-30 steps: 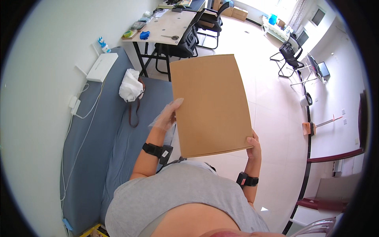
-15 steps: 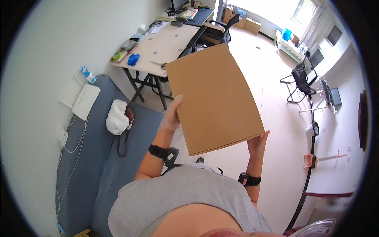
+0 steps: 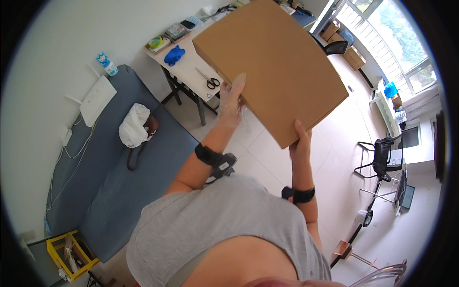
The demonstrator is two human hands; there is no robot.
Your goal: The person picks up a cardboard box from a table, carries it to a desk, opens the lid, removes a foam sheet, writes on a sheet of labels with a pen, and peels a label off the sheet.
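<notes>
- The flat brown cardboard sheet [image 3: 270, 67] is lifted in front of the person's chest, tilted, with its plain face toward the camera; one hand at each of two edges keeps so wide a panel steady in the air
- It hangs above the white tiled floor [image 3: 330, 158] and hides part of the white desk [image 3: 191, 67] behind it, touching neither
- The left hand [image 3: 231, 103] lies at the sheet's left edge, fingers stretched nearly straight up along it; the thumb is hidden, so I cannot tell whether it pinches the edge or only props it
- The right hand [image 3: 300, 143] takes the lower corner, thumb on the front face and the other fingers curled out of sight behind, grasping the cardboard
- Scissors [image 3: 208, 79] and a blue cloth [image 3: 173, 54] lie on the desk, well apart from both hands
</notes>
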